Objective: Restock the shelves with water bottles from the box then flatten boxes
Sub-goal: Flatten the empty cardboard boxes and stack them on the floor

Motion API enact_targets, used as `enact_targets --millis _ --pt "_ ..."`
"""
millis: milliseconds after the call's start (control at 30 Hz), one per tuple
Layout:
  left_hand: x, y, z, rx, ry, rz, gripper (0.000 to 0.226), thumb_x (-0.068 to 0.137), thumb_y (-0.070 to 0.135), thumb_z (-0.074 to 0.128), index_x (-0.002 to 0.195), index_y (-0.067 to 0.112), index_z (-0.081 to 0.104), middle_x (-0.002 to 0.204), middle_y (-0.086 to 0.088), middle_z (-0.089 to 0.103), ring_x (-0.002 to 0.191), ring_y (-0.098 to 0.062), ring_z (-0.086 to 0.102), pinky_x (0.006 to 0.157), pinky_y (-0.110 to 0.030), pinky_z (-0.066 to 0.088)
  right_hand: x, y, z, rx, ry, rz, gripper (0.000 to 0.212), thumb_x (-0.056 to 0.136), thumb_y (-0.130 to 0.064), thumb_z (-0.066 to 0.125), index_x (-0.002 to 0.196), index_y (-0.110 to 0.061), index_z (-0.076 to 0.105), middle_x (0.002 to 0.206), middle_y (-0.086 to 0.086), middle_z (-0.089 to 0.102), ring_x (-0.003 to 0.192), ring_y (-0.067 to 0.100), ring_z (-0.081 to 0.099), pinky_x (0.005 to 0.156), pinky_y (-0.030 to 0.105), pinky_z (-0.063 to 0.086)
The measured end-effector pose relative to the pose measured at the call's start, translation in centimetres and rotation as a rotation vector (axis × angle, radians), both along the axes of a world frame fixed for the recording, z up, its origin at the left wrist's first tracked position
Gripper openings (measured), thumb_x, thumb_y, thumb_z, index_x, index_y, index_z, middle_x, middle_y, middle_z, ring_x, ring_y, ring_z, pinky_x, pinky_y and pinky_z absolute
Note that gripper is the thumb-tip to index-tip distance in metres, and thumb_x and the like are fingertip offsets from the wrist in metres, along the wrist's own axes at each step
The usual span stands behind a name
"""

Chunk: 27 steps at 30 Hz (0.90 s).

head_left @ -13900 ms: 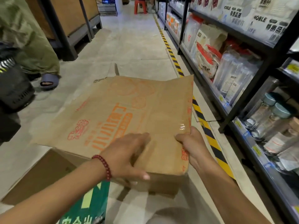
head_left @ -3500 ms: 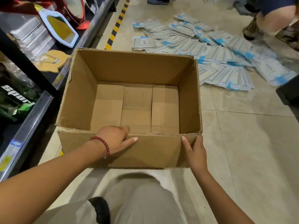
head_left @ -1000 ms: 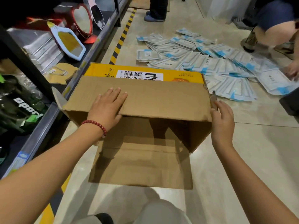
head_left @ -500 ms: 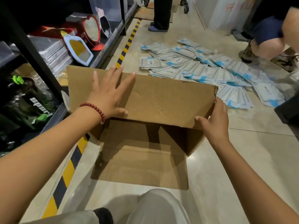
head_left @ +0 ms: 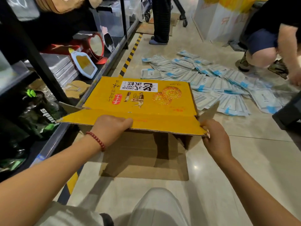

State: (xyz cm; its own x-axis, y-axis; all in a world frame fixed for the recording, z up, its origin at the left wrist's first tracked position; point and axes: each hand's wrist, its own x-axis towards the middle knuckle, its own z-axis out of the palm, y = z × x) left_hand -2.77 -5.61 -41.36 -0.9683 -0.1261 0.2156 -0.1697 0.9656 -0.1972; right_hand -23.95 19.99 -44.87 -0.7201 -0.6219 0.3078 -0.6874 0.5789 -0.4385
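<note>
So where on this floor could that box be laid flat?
Bare tile lies right of the box, between it and the dark bin. Beyond the box, packets crowd the floor; the left is shelving.

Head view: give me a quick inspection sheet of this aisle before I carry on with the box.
Surface: tiled floor, yellow-black tape line.
Job's things: yellow box tipped over, printed side up, bottom flaps open; no water bottles seen.
Clutter: blue-white packets spread behind the box.
Grippers: left hand grips the near flap edge; right hand pinches its corner.
Cables: nothing seen.
Surroundings: shelf with mirrors at left; crouching person at right; another standing beyond.
</note>
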Motion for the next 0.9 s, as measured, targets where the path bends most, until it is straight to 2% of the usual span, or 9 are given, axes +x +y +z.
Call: enact_targets --millis 100,167,233,300,333,467,567,700,900 --pt "-0.6 -0.1 -0.3 0.054 -0.129 0.114 0.061 0.047 0.007 0.088 0.075 0.021 0.036 0.05 0.003 0.02 0.035 -0.014 0.02 0.044 -0.012 0.003 -0.5 0.1 0.7 0.099 -0.001 0.038 0.034 0.085 0.003 0.059 0.118 -0.007 0.059 0.118 0.017 0.061 0.108 0.036 0.055 0.088 0.044 0.044" --pt "-1.2 -0.1 -0.8 0.065 -0.203 0.212 0.036 0.082 0.022 0.069 0.071 0.026 0.035 0.054 0.002 0.032 0.044 -0.015 0.033 0.039 -0.023 0.02 -1.3 -0.6 0.6 0.168 -0.009 0.048 0.043 0.085 -0.002 0.06 0.127 -0.01 0.052 0.126 0.015 0.056 0.115 0.034 0.051 0.094 0.045 0.041" --pt "-1.4 0.4 -1.3 0.149 -0.36 0.305 0.002 0.097 0.025 0.046 0.096 0.025 0.047 0.09 -0.002 0.059 0.08 -0.018 0.057 0.063 -0.032 0.047 -2.7 -1.7 0.0 0.239 -0.024 0.051 0.054 0.083 -0.004 0.061 0.133 -0.017 0.045 0.136 0.012 0.048 0.125 0.031 0.044 0.1 0.05 0.038" --pt "-1.4 0.5 -2.1 0.147 -0.469 0.326 0.057 0.094 0.013 0.051 0.144 0.018 0.024 0.152 -0.009 0.028 0.136 -0.024 0.034 0.093 -0.034 0.046 -4.3 -2.5 -0.7 0.285 -0.073 0.025 0.061 0.085 0.003 0.05 0.14 -0.021 0.039 0.148 0.007 0.038 0.14 0.028 0.029 0.108 0.055 0.03" --pt "-1.3 0.4 -2.6 0.119 -0.51 0.296 0.078 0.091 0.007 0.055 0.151 0.017 0.006 0.158 -0.01 0.006 0.144 -0.024 0.017 0.098 -0.034 0.044 -5.1 -2.8 -1.1 0.273 -0.106 0.025 0.063 0.086 0.007 0.042 0.142 -0.022 0.038 0.152 0.005 0.034 0.144 0.026 0.021 0.11 0.057 0.025" --pt "-0.9 1.0 -2.8 0.089 -0.585 0.273 0.098 0.085 0.003 0.062 0.15 0.016 -0.012 0.157 -0.011 -0.014 0.146 -0.025 0.0 0.102 -0.034 0.042 -7.2 -3.4 -1.5 0.295 -0.243 0.092 0.039 0.101 -0.014 0.031 0.136 -0.022 0.044 0.154 -0.001 0.031 0.147 0.023 0.008 0.113 0.06 0.011" --pt "-0.9 1.1 -3.0 0.1 -0.586 0.278 0.098 0.086 0.003 0.061 0.15 0.015 -0.012 0.157 -0.011 -0.015 0.146 -0.025 -0.003 0.102 -0.033 0.04 -7.3 -3.6 -1.7 0.384 -0.207 0.14 0.029 0.1 -0.034 0.037 0.121 -0.019 0.05 0.139 0.001 0.042 0.144 0.026 0.017 0.11 0.063 0.01" --pt "-1.0 1.3 -3.5 0.11 -0.569 0.272 0.093 0.088 0.005 0.058 0.15 0.017 -0.011 0.158 -0.009 -0.013 0.147 -0.024 -0.003 0.099 -0.032 0.044 -6.9 -3.7 -2.3 0.484 -0.076 0.094 0.048 0.093 -0.048 0.046 0.13 -0.017 0.044 0.138 0.007 0.046 0.133 0.027 0.033 0.111 0.056 0.02" --pt "-1.2 1.2 -3.7 0.115 -0.571 0.258 0.093 0.089 0.014 0.06 0.15 0.018 -0.01 0.158 -0.008 -0.011 0.147 -0.023 -0.003 0.101 -0.033 0.043 -5.6 -4.6 -2.0 0.727 0.089 -0.035 0.065 0.09 -0.065 0.035 0.13 -0.014 0.043 0.126 0.012 0.053 0.12 0.031 0.042 0.104 0.046 0.029"
